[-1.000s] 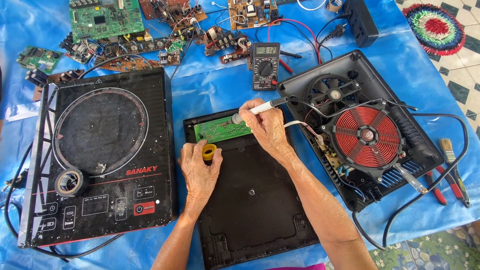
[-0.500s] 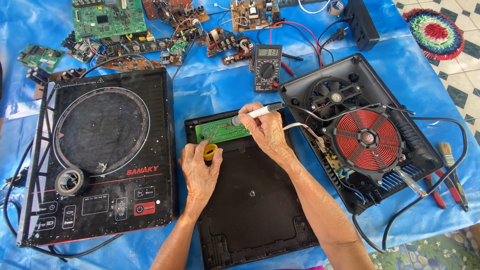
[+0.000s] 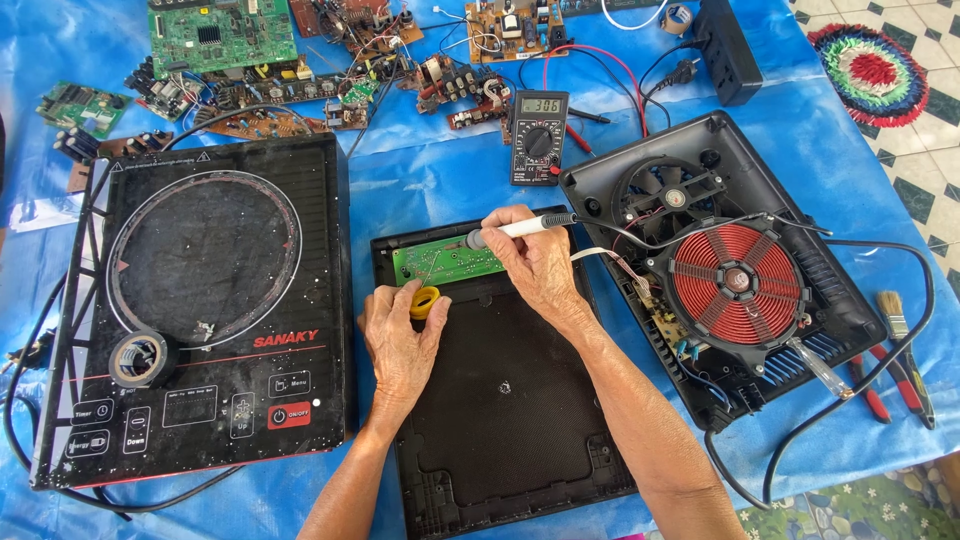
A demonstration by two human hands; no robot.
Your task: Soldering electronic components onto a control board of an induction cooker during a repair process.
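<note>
The green circuit board (image 3: 448, 262) sits in the top end of a black plastic cooker shell (image 3: 500, 400), a narrow strip flecked with pale solder points, lying flat and level with the ribbed rim around it. I see my right hand (image 3: 535, 262) curled tight round a soldering iron (image 3: 520, 229) with a white barrel and black cord end, its tip down on the board near the strip's right half. My left hand (image 3: 400, 335) rests on the shell just below the board, fingers bent and pinching a small yellow spool (image 3: 424, 301); a thin wire seems to rise from it toward the board, though it is too fine to be sure.

The shell's matte inside is bare below my wrists, giving open room down to its lower edge. Just right of it, nearly touching, stands an opened cooker base (image 3: 720, 270) with a red coil and a black fan. To the left lies a glossy black glass cooktop (image 3: 200, 300) carrying a roll of dark tape (image 3: 140, 358), with a thin strip of blue tarpaulin (image 3: 420, 185) between. A black multimeter (image 3: 538, 135) lies above the shell, well clear of my hands. Red-handled pliers (image 3: 875, 385) and a paintbrush (image 3: 900, 345) lie at the far right.
</note>
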